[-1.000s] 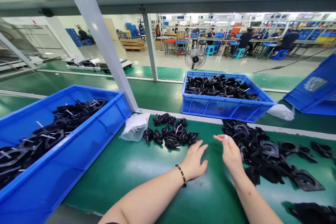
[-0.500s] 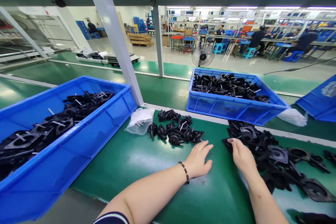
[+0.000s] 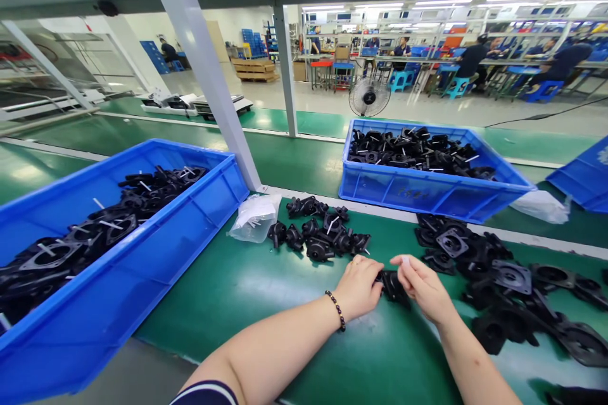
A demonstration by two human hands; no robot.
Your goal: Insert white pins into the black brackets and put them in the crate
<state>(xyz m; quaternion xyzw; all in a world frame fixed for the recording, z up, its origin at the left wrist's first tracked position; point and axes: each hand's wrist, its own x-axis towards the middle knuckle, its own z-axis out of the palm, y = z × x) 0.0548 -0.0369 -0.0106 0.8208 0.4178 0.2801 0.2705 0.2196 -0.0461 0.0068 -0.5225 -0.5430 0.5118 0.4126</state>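
Between my hands, just above the green bench, is a black plastic housing part (image 3: 395,288). My left hand (image 3: 357,286), with a beaded bracelet at the wrist, is closed on its left end. My right hand (image 3: 424,289) is at the other end, thumb and fingers pinched together. Something small and white (image 3: 405,261) shows at those fingertips; whether it is held or worn on a finger I cannot tell. Ahead of my left hand lies a group of black parts (image 3: 319,247), one with a white pin across it. A larger pile of black flanged parts (image 3: 510,277) spreads to the right.
A long blue bin (image 3: 190,228) of black parts stands at left, and another blue bin (image 3: 427,193) at the back. A clear bag (image 3: 256,218) with white pins lies by a metal post (image 3: 204,69). A fan (image 3: 369,97) and seated people are beyond the bench.
My right hand has carried a black part left from the pile's edge to the middle. My left hand, earlier spread over the bench, is now closed on it.
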